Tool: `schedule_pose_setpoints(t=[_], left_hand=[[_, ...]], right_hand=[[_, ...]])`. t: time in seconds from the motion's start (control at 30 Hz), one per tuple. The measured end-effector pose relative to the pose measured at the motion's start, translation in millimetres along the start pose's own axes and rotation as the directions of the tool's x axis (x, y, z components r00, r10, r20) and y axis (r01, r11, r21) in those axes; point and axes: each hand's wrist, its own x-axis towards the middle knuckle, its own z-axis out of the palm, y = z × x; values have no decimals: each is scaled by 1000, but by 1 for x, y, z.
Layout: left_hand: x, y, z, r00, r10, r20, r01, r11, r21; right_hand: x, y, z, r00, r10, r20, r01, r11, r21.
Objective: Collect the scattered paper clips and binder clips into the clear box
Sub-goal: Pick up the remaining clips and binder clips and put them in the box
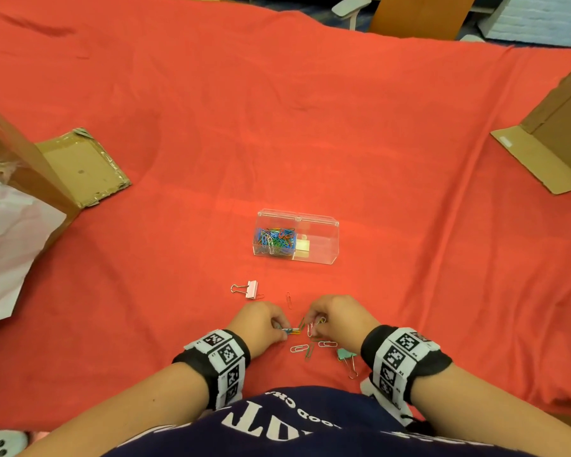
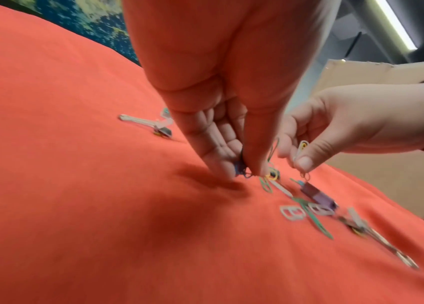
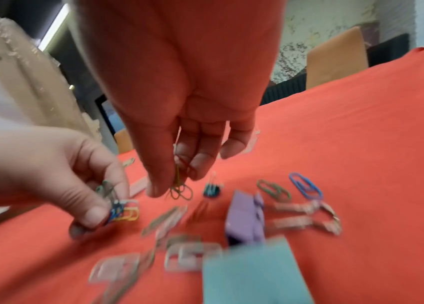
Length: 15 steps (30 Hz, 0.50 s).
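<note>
The clear box (image 1: 320, 240) stands on the red cloth, its left half full of coloured paper clips (image 1: 274, 240). Nearer me, my left hand (image 1: 264, 326) pinches a small bunch of paper clips (image 3: 125, 211) low over the cloth. My right hand (image 1: 330, 316) pinches another few paper clips (image 3: 181, 185) close beside it. Loose paper clips (image 1: 299, 348) lie just below both hands. A teal binder clip (image 1: 345, 355) lies by my right wrist, a pink binder clip (image 1: 249, 289) up left of my left hand. A purple binder clip (image 3: 244, 218) shows in the right wrist view.
Red cloth (image 1: 277, 127) covers the whole table. An open cardboard box (image 1: 40, 166) with white paper stands at the left, another cardboard box (image 1: 557, 133) at the right edge. Chairs stand beyond the far edge.
</note>
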Motion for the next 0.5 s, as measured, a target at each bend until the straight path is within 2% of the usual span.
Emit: schedule_pose_setpoints(t=[0.2,0.33,0.5], left_hand=[[17,0,-45,989,-19,-148,6,996,-92],[34,11,-75,953,-24,-302,-24,988,-155],[56,26,-97,904,-27,-426,-42,987,-152]], right_hand=[[28,-2,-36,974,109,-199,-54,964,261],[56,-17,-52,932,181,-315,-39,912,409],[84,-37,-66,913,199,-355,27,841,540]])
